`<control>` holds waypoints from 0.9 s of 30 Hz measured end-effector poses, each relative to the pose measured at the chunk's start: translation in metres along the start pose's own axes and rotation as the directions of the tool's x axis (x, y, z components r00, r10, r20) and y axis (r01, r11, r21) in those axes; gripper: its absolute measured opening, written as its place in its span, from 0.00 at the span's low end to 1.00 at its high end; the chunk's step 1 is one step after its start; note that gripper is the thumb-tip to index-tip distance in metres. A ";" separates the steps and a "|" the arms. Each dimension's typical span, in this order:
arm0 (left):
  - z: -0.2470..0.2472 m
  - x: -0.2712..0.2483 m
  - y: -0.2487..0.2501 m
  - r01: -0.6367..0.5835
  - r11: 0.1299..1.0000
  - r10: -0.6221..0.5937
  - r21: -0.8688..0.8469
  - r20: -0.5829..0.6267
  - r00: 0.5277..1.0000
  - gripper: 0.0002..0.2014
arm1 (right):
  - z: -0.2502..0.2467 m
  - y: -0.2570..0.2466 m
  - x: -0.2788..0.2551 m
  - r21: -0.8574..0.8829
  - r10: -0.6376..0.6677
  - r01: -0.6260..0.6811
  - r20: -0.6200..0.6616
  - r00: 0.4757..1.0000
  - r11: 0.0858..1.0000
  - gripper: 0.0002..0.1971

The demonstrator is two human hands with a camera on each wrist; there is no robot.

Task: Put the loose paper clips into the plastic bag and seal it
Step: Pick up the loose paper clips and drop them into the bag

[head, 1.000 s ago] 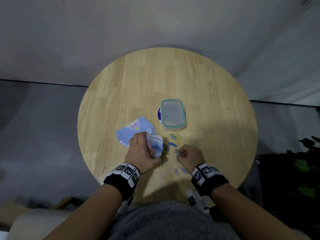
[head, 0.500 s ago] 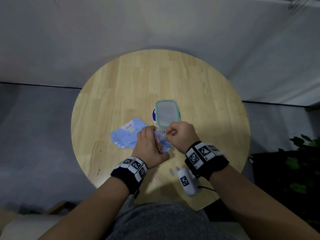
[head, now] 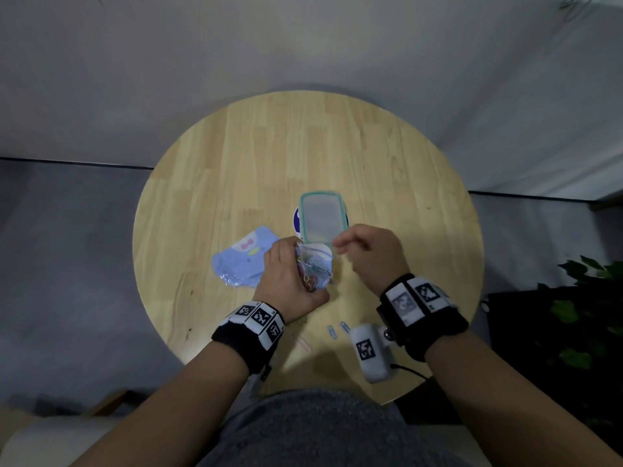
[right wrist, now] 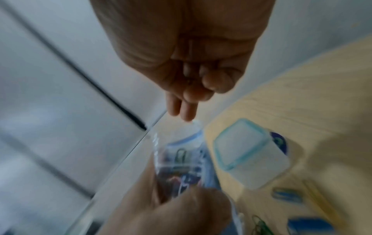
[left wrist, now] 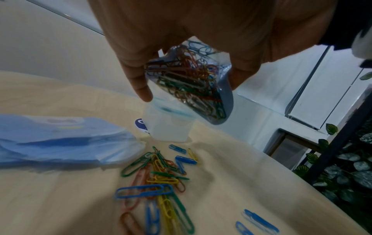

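My left hand (head: 286, 278) grips a small clear plastic bag (head: 315, 267) holding several coloured paper clips and keeps it raised above the round wooden table (head: 387, 183). In the left wrist view the bag (left wrist: 191, 82) hangs between my thumb and fingers (left wrist: 138, 76). My right hand (head: 364, 254) is beside the bag's mouth; two fairly straight fingertips (right wrist: 187, 114) touch the bag's top rim (right wrist: 196, 123), with no clip visible in them. Several loose paper clips (left wrist: 159, 179) lie on the table under the bag, and two blue ones (head: 337, 328) lie near the front edge.
A clear lidded box with a teal rim (head: 323, 217) stands just behind the hands. A light blue packet (head: 242, 261) lies to the left. A pink clip (head: 303, 343) lies near the front edge. A leafy plant (head: 590, 298) stands off the table at the right.
My right hand rose from the loose clips on the table to the bag's mouth and now sits slightly back from it. My left hand lifted the bag off the table.
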State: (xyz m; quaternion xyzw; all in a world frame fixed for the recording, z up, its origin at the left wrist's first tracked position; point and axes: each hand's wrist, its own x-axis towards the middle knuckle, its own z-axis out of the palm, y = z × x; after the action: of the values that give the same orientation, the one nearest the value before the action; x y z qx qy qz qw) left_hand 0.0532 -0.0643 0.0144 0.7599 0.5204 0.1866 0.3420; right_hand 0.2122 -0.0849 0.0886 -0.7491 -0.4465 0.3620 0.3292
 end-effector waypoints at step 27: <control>-0.020 -0.027 -0.029 0.119 0.989 -0.122 0.089 0.034 0.992 0.43 | 0.078 0.090 -0.034 -0.683 0.217 0.174 0.447 0.868 0.709 0.14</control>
State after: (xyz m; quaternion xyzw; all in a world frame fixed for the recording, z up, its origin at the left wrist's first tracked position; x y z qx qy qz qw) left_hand 0.0104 -0.0756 0.0096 0.7447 0.5662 0.1277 0.3296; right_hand 0.1743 -0.1366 -0.0167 -0.7032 -0.6100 0.3478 -0.1121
